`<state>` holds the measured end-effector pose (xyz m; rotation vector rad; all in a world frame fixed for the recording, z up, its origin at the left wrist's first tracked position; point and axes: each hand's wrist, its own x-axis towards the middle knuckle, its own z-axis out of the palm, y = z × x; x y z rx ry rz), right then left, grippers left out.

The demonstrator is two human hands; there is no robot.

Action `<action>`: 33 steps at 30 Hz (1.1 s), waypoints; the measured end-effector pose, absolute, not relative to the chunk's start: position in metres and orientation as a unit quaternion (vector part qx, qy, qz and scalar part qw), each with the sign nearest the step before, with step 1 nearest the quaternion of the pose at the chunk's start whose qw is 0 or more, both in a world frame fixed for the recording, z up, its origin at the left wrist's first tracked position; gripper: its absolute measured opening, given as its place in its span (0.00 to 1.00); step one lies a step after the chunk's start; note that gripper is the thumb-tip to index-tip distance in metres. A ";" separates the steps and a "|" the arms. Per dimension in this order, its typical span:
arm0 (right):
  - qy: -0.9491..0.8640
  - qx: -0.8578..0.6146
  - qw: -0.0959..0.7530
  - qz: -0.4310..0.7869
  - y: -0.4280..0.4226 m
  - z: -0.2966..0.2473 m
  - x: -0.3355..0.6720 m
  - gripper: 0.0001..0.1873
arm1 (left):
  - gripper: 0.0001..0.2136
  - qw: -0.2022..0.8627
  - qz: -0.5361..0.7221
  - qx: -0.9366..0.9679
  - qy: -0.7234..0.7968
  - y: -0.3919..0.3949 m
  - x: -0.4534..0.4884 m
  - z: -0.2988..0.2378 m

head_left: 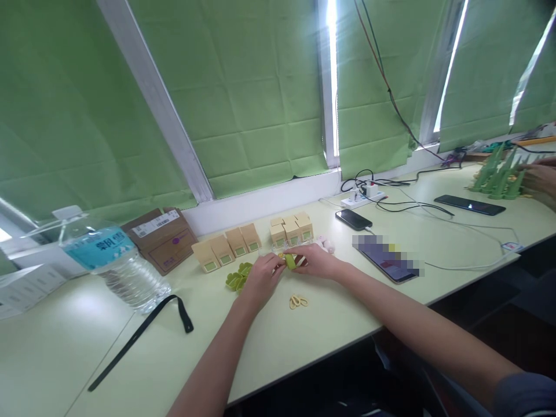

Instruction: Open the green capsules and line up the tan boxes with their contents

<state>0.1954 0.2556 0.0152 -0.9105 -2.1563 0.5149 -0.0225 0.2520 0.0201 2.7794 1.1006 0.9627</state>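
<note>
My right hand (316, 260) is closed on a small green curved piece (290, 262). A dark red-brown bit shows beside that piece, under my fingers. My left hand (266, 274) meets it from the left with its fingers pinched together; a tiny yellow bit (281, 255) shows at its fingertips, but what they grip is hidden. Left of this hand lies a cluster of green leaf-like pieces (237, 280). Several cream loop-shaped pieces (297, 301) rest on the table below my hands. Pale pink rounded pieces (325, 244) sit just behind my right hand.
Small kraft boxes (241, 242) stand in rows behind my hands. To the left are a large water bottle (117, 260), a cardboard box (167, 243) and a black strap (143, 330). Phones (354, 219), a power strip (362, 198) and cables lie right. Another person's hand (541, 174) touches green spiky pieces (499, 174).
</note>
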 end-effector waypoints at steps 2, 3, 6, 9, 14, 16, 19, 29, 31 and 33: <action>-0.837 -0.359 0.361 0.198 0.255 0.016 0.195 0.26 | 0.05 0.000 0.308 0.883 0.355 0.253 -0.022 0.019; -0.835 -0.362 0.363 0.199 0.256 0.017 0.195 0.26 | 0.04 -0.001 0.311 0.881 0.357 0.254 -0.022 0.019; -0.824 -0.369 0.379 0.204 0.256 0.018 0.196 0.27 | 0.04 -0.010 0.322 0.875 0.362 0.254 -0.020 0.018; -0.818 -0.368 0.392 0.202 0.255 0.019 0.196 0.28 | 0.04 -0.012 0.329 0.868 0.371 0.253 -0.018 0.020; -0.823 -0.359 0.400 0.186 0.256 0.019 0.197 0.28 | 0.06 -0.007 0.333 0.858 0.391 0.254 -0.020 0.021; -0.821 -0.363 0.401 0.180 0.256 0.019 0.197 0.28 | 0.06 -0.009 0.337 0.855 0.394 0.255 -0.021 0.020; -0.820 -0.373 0.398 0.174 0.256 0.020 0.198 0.27 | 0.06 -0.012 0.343 0.853 0.393 0.256 -0.023 0.021; -0.830 -0.359 0.385 0.185 0.256 0.017 0.196 0.27 | 0.05 -0.005 0.330 0.872 0.362 0.259 -0.023 0.018; -0.834 -0.354 0.380 0.189 0.256 0.017 0.196 0.27 | 0.05 -0.005 0.327 0.876 0.355 0.260 -0.023 0.016; -0.835 -0.350 0.380 0.191 0.256 0.017 0.196 0.27 | 0.05 -0.004 0.328 0.876 0.355 0.260 -0.023 0.016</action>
